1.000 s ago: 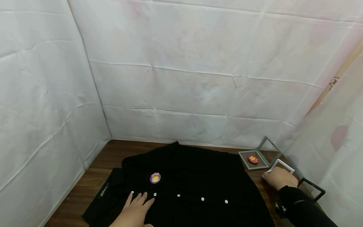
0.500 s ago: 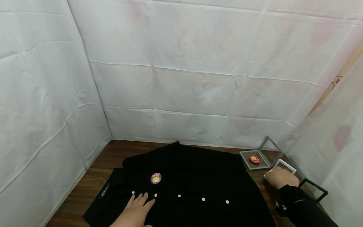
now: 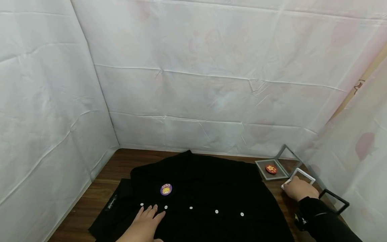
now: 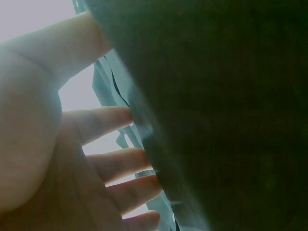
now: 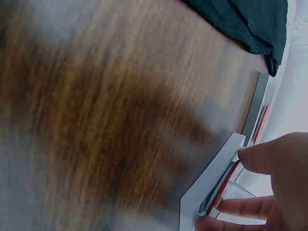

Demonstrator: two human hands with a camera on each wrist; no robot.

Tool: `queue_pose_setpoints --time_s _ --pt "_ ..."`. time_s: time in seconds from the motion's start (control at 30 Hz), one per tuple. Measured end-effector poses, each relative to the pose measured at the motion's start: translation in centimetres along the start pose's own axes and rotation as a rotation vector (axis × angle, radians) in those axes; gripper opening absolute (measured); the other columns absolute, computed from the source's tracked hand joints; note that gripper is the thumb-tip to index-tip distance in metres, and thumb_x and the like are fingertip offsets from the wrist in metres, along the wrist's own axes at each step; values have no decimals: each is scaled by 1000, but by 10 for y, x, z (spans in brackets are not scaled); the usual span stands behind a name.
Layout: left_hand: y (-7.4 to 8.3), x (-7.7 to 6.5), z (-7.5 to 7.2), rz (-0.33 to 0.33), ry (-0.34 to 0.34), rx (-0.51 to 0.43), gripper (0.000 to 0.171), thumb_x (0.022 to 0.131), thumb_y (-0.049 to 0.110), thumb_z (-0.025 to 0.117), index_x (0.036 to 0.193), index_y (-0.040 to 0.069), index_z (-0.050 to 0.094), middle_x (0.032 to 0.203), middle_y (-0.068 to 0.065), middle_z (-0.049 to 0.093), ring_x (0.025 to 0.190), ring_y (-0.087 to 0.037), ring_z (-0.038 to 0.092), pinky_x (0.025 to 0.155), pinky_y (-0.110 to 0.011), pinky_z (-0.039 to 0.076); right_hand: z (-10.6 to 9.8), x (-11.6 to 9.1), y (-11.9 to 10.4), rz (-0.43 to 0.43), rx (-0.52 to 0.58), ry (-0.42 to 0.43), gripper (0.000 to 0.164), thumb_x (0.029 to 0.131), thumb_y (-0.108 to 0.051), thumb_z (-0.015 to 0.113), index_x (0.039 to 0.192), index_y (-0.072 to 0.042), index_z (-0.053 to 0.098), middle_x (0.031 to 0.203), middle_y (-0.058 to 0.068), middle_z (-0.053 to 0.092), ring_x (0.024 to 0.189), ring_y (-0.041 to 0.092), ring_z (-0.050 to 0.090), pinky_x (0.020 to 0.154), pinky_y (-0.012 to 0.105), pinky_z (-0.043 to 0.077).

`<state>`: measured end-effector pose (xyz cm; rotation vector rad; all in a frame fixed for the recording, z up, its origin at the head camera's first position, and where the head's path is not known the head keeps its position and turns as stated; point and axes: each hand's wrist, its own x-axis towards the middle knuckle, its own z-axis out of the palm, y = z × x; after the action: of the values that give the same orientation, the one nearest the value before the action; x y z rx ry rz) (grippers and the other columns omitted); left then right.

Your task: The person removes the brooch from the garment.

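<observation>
The right hand (image 3: pixel 299 190) is the nearer one, right at the white case (image 5: pixel 207 180); a red-edged piece (image 5: pixel 223 187) lies inside, parallel to its edge, between thumb and fingers; whether they pinch it I can't tell; its face is hidden; the left hand (image 3: pixel 144 223) spreads, fingers apart, on the black shirt (image 3: pixel 226 188), thumb mostly cut off overhead.

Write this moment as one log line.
left hand: on black shirt; right hand: touching white case; red badge: in grey case; purple badge: on shirt
</observation>
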<state>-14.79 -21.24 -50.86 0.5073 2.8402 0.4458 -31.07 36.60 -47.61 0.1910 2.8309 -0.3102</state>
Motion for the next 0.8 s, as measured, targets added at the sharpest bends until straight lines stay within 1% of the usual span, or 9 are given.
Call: queue_pose_setpoints --time_s 0.17,0.27,0.4,0.5,0.7,0.8 --pt "0 0 0 4 4 -2 82 72 43 91 137 2 62 142 -33 53 131 -55 48 106 -77 29 1 1 2 -8 -7 3 79 102 -42 57 137 24 35 121 43 54 102 58 59 80 64 51" --pt "0 0 0 3 10 7 83 72 45 91 137 2 62 142 -33 53 131 -55 48 106 -77 29 0 3 3 -19 -11 -11 79 102 -42 58 138 24 35 123 44 53 103 58 59 80 65 51" --pt "0 0 1 2 14 21 84 72 47 91 137 2 62 142 -32 53 131 -54 49 107 -77 28 -1 2 6 -42 -5 -19 76 101 -40 58 137 25 36 122 44 53 102 58 59 81 66 50" --pt "0 0 3 9 17 34 85 72 48 90 138 2 62 142 -32 54 130 -54 49 107 -77 28 -1 0 7 -50 0 -10 74 102 -39 59 135 24 38 118 42 55 99 56 60 80 64 50" --pt "-1 -1 3 15 24 37 85 72 48 90 137 3 63 142 -32 54 130 -54 49 106 -77 28 1 -4 5 -22 15 6 67 103 -36 61 131 22 41 110 38 58 93 50 62 76 60 50" --pt "0 -1 2 13 24 37 84 71 48 90 137 3 63 142 -32 54 130 -54 49 106 -78 28 0 -5 4 -21 16 11 70 102 -39 62 130 22 42 111 38 58 94 50 62 75 60 50"
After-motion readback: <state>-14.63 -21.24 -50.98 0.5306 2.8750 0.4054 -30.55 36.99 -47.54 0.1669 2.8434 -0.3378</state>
